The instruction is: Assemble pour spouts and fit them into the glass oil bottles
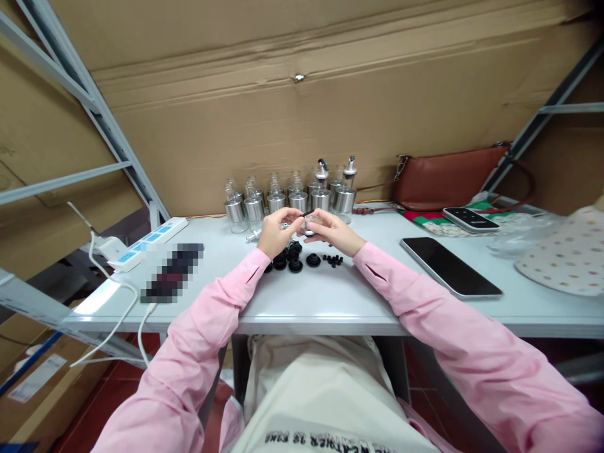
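Above the table, my left hand (279, 233) and my right hand (334, 233) meet with fingertips pinched around a small metal pourer spout (307, 225) with a black flap at its top. Fingers cover much of it. Just below lie several round black rubber stoppers (295, 265) and, to their right, a little cluster of small black caps (333, 260). Another metal spout (253, 235) lies beside my left hand, partly hidden by it. Behind stand rows of glass bottles with steel sleeves (275, 201); two on the right carry pourer tops (350, 166).
At left, a power strip (150, 244) and a blurred-out dark object (172, 274) with a white cable. A tablet (450, 267) lies at right, near a smaller device (470, 219), a brown handbag (448, 179) and a dotted cloth item (566, 255). Cardboard (236, 126) backs the table.
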`<action>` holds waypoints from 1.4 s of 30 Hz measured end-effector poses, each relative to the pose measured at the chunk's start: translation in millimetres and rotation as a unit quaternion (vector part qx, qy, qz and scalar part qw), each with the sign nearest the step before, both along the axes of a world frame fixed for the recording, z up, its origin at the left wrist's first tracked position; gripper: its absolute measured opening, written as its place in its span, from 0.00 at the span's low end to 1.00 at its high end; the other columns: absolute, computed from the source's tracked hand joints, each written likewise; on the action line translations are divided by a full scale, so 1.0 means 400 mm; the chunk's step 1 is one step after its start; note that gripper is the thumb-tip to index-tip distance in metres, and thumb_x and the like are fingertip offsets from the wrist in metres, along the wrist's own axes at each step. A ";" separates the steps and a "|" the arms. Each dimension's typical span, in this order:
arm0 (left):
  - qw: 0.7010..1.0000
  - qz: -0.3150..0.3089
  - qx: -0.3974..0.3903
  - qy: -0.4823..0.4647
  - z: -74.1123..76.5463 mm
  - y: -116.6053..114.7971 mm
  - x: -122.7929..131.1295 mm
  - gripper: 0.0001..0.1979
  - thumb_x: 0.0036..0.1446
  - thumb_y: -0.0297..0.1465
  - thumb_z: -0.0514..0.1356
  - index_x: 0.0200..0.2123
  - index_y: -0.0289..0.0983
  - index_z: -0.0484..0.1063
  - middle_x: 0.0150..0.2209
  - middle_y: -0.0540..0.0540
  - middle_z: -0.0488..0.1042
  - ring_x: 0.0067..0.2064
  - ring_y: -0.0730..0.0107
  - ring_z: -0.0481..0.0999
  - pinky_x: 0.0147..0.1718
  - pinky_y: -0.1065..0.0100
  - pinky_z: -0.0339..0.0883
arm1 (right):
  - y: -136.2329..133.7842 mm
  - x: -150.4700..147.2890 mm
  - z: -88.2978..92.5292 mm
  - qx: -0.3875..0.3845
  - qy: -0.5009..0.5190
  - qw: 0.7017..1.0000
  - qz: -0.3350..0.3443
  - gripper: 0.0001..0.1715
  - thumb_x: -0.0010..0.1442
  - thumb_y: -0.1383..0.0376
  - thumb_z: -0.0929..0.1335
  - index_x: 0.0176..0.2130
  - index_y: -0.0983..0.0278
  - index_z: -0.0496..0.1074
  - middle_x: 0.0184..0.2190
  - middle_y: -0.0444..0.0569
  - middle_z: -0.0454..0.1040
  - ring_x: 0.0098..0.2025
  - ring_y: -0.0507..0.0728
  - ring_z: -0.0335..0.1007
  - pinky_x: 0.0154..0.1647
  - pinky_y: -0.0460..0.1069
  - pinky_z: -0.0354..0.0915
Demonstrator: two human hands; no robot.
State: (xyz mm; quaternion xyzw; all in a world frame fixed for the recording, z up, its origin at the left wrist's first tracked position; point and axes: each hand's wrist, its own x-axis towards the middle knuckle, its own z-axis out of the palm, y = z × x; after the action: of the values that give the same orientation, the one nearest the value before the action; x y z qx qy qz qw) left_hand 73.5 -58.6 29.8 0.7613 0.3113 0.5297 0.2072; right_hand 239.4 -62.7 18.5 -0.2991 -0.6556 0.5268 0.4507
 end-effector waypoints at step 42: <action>0.967 -0.110 -0.224 0.040 0.002 0.010 -0.012 0.14 0.43 0.38 0.64 0.23 0.31 0.70 0.17 0.52 0.68 0.20 0.80 0.64 0.23 0.74 0.56 | -0.008 -0.002 -0.014 0.331 -0.260 0.875 -0.241 0.33 0.47 0.56 0.69 0.49 0.63 0.54 0.26 0.42 0.66 0.20 0.49 0.60 0.24 0.44 0.56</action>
State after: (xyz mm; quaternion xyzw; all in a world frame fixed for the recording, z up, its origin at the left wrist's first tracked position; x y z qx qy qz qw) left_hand 68.7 -54.8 30.8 0.7454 0.3446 0.3895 0.4170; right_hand 238.8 -66.0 12.8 -0.4074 -0.7927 0.0579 0.4497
